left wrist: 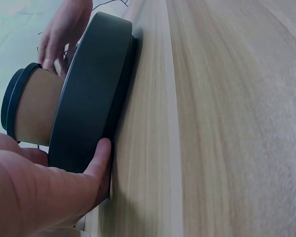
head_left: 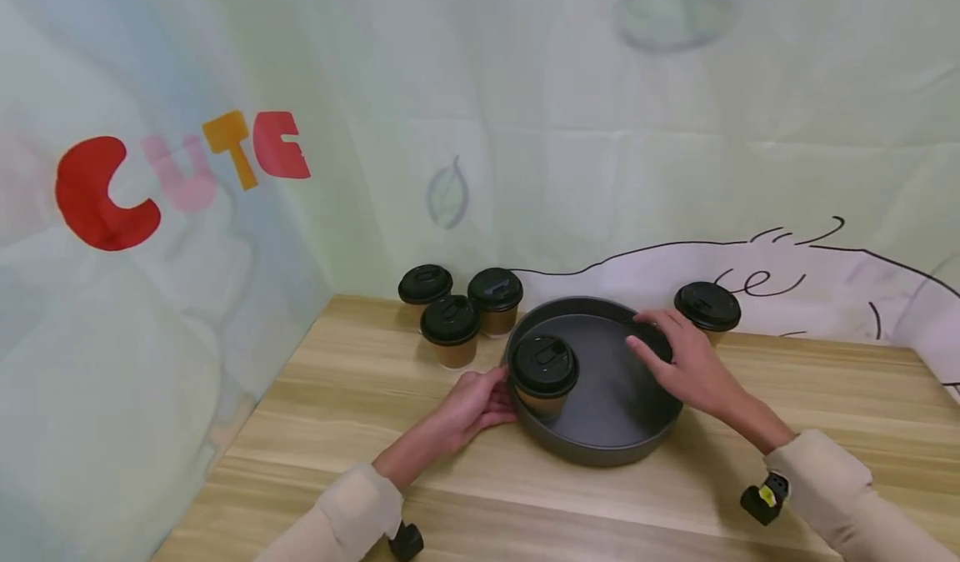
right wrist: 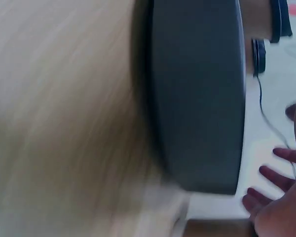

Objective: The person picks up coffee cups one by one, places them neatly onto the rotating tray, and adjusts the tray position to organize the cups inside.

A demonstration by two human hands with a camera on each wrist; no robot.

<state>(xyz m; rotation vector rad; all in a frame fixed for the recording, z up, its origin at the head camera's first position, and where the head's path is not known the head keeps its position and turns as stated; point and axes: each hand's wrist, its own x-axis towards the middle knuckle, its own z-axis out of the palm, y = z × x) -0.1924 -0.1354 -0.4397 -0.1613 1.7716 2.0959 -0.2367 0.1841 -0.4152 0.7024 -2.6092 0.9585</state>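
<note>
A dark grey round cake pan (head_left: 611, 378) sits on the wooden table, with a lidded brown paper coffee cup (head_left: 544, 403) upright inside at its left. My left hand (head_left: 468, 412) grips the pan's left side, thumb at the rim and fingers low along the outer wall. In the left wrist view, the left hand (left wrist: 44, 192) is close beneath the cup (left wrist: 39, 106). My right hand (head_left: 690, 366) is over the pan's right rim, fingers spread and nothing held. In the right wrist view, that right hand (right wrist: 286, 197) shows beside the pan's wall (right wrist: 200, 98).
Left of the pan stand three more lidded cups: one at the back (head_left: 425, 285), one in front (head_left: 450, 333) and one nearer the pan (head_left: 497, 299). Another cup (head_left: 707, 305) is behind my right hand. A printed curtain (head_left: 562, 170) hangs along the table's back edge.
</note>
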